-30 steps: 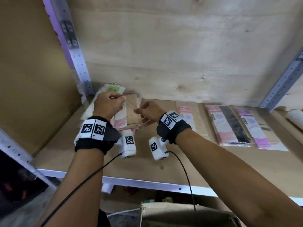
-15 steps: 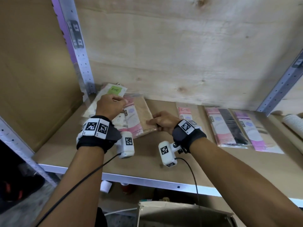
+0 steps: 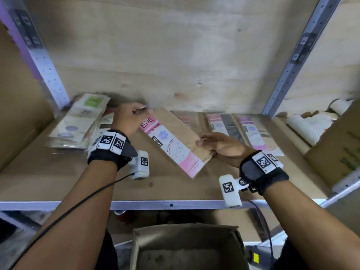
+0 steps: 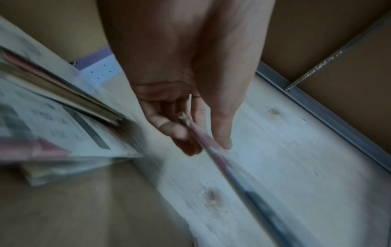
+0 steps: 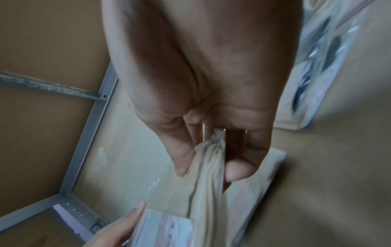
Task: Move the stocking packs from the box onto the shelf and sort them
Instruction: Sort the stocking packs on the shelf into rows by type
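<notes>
A pink-and-beige stocking pack (image 3: 175, 139) hangs tilted just above the shelf board (image 3: 58, 178), held at both ends. My left hand (image 3: 127, 118) pinches its top corner, thumb and fingers (image 4: 175, 132) closed on the pack's edge (image 4: 203, 142). My right hand (image 3: 218, 145) grips the lower end, and the beige stocking (image 5: 208, 167) sits between thumb and fingers. A stack of packs with a green label (image 3: 81, 121) lies at the shelf's left. Three more packs (image 3: 229, 125) lie in a row to the right. The open cardboard box (image 3: 187, 248) stands below the shelf.
Grey metal uprights (image 3: 48, 71) frame the shelf left and right (image 3: 292, 61), with a wooden back panel behind. A cardboard box (image 3: 339, 151) and white rolls (image 3: 307, 125) sit at the far right. The shelf's metal front edge (image 3: 171, 204) runs across the front.
Both hands have drawn the pink-and-beige pack off the left stack and moved it rightward toward the shelf's middle. The right hand has shifted right along with it.
</notes>
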The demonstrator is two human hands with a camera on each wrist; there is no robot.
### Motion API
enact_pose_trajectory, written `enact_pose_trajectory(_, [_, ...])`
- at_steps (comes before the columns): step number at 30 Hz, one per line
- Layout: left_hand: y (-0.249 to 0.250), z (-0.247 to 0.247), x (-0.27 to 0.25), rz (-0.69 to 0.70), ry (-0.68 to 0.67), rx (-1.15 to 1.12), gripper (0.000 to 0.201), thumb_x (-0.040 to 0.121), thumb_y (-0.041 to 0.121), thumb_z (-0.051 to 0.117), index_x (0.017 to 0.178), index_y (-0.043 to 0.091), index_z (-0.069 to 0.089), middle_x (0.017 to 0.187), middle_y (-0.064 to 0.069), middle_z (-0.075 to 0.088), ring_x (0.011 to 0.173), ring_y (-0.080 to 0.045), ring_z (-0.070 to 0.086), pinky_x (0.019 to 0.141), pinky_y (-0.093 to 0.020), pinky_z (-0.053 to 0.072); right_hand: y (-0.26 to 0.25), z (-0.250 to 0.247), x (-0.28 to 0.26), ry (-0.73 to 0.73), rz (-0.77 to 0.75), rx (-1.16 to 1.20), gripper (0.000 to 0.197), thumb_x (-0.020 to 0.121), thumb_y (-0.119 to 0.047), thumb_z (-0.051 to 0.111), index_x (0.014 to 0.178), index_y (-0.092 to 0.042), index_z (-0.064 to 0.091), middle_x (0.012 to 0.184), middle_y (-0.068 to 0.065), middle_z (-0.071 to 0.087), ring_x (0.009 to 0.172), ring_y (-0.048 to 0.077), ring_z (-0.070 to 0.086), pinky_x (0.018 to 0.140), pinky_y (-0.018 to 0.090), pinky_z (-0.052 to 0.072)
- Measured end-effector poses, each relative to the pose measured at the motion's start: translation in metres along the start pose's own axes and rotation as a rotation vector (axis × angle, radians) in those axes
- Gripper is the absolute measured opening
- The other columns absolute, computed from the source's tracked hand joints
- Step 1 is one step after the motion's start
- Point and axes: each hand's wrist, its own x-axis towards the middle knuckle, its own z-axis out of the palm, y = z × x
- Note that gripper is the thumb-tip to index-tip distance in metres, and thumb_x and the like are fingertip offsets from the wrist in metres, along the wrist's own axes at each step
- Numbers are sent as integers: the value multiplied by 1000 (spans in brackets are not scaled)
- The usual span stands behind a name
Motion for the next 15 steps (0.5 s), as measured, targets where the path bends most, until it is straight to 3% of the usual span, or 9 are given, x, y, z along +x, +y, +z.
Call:
enact_pose_trajectory(2, [3,11,1,19,0,3,26,84,33,78,101,13,77,91,1,75,77,-7,66,73,-18,47,7,-9,-8,2,6,17,29,95,-13,63,122,-3,64,118,23,66,101,30,63,85,36,50])
enact_pose_trajectory(5, [5,23,4,47,-16,48,15,89,37,72,82,24,74,67,15,68,54,6,60,54,-9,44,11,-18,-15,10,-19,-59,28,96,-11,61,123,-4,63,114,15,69,97,22,65,72,23,50])
enact_pose_trajectory(7, [6,31,5,29,-70,76,24,94,38,65,73,26,67,64,11,66,53,0,61,51,-15,44,14,-24,-18,22,-48,-99,29,97,-9,59,125,-2,61,113,13,69,96,17,66,70,18,50])
enact_pose_trajectory(10, [10,41,5,17,-157,146,33,99,33,53,68,22,57,68,-1,63,60,-14,61,52,-24,41,19,-33,-24,20,-70,-92,30,97,-8,58,126,1,59,112,12,69,99,18,66,80,20,51])
enact_pose_trajectory(12, [15,47,5,60,-117,219,39,99,29,48,62,17,50,64,-3,55,61,-20,53,55,-28,35,22,-41,-27,16,-85,-87,30,98,-7,57,126,1,60,115,16,68,104,19,65,88,22,50])
enact_pose_trajectory(15, [18,53,2,116,-83,233,50,102,40,42,59,16,46,58,0,50,59,-22,48,60,-30,34,24,-49,-34,22,-90,-82,31,98,-8,57,128,0,59,124,23,65,108,24,63,95,26,50])
